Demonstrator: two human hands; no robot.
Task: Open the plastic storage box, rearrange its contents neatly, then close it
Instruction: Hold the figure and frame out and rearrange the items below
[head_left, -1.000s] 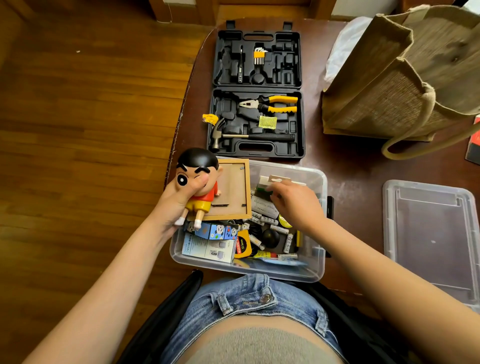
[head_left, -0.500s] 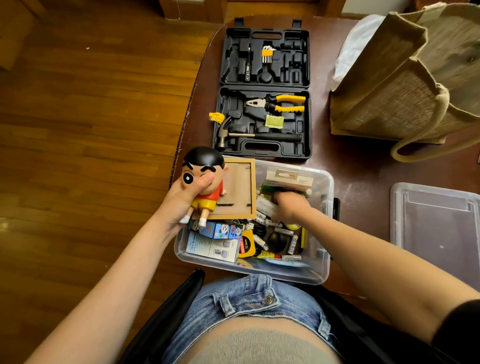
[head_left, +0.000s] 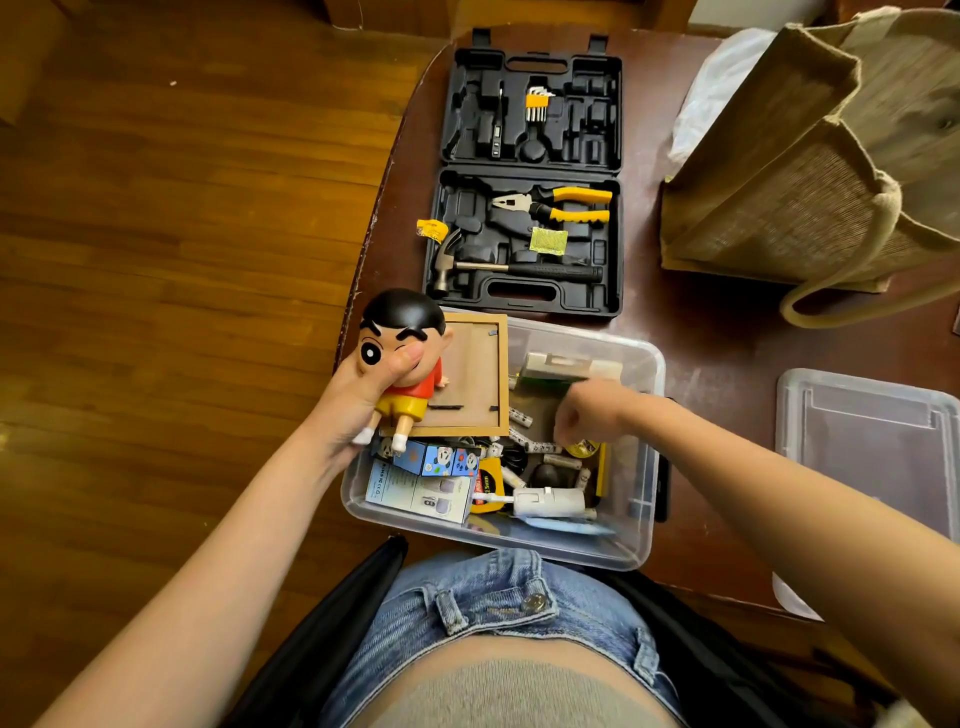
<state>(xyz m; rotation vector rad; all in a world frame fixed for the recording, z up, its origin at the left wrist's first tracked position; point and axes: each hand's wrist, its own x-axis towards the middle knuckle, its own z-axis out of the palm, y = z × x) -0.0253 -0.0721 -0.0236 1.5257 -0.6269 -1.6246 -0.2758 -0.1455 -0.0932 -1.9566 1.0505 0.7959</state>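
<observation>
The left grip (head_left: 363, 400) is clenched round a cartoon figurine (head_left: 402, 364), thumb pressed across its face, holding it above the far-left corner of the clear storage box (head_left: 641, 540). Just beyond and under the figurine, a wooden picture frame (head_left: 478, 379) lies back-side up over that corner of the box.

The right grip (head_left: 587, 410) is down inside the box, fingers curled toward its floor; what they pinch, if anything, cannot be told, as the hand hides its own fingertips. Just beyond this grip sits a pale wooden piece (head_left: 566, 366) against the far wall. Nearer the body from it lie loose batteries (head_left: 540, 447), a yellow tape measure (head_left: 488, 486), a white cylindrical item (head_left: 550, 501), a blue printed carton (head_left: 436, 460) and a white leaflet box (head_left: 415, 493), all jumbled together on the box floor.

The box stands open on the dark worktop (head_left: 727, 353), at its near edge against the person's lap. Its clear lid (head_left: 872, 447) lies flat to the right of the right grip, apart from the box. Beyond both grips an open black tool case (head_left: 530, 176) holds pliers (head_left: 556, 205), a hammer (head_left: 514, 267) and hex keys (head_left: 537, 101). A woven bag (head_left: 810, 171) stands far right.
</observation>
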